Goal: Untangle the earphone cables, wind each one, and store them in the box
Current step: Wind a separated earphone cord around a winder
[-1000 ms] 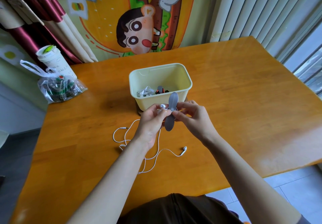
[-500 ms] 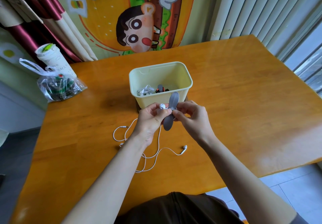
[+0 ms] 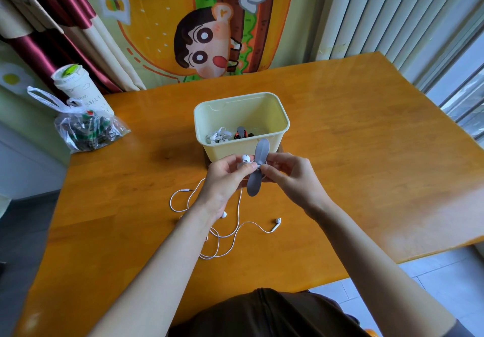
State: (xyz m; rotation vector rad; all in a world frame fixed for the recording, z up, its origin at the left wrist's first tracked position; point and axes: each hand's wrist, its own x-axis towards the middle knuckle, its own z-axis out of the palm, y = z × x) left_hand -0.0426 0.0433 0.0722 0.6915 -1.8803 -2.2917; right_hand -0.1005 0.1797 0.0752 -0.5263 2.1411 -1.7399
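- Table [image 3: 366, 153] — the box [image 3: 225, 150] stands mid-table, with two wound bundles [image 3: 218, 135] seemingly stored inside.
- Left hand [image 3: 225, 179] pinches the earphone cable [image 3: 238, 229] end against a grey wrap [image 3: 254, 187]; right hand [image 3: 288, 177] pinches the wrap.
- The cable lies mostly loose on the table — winding barely begun.
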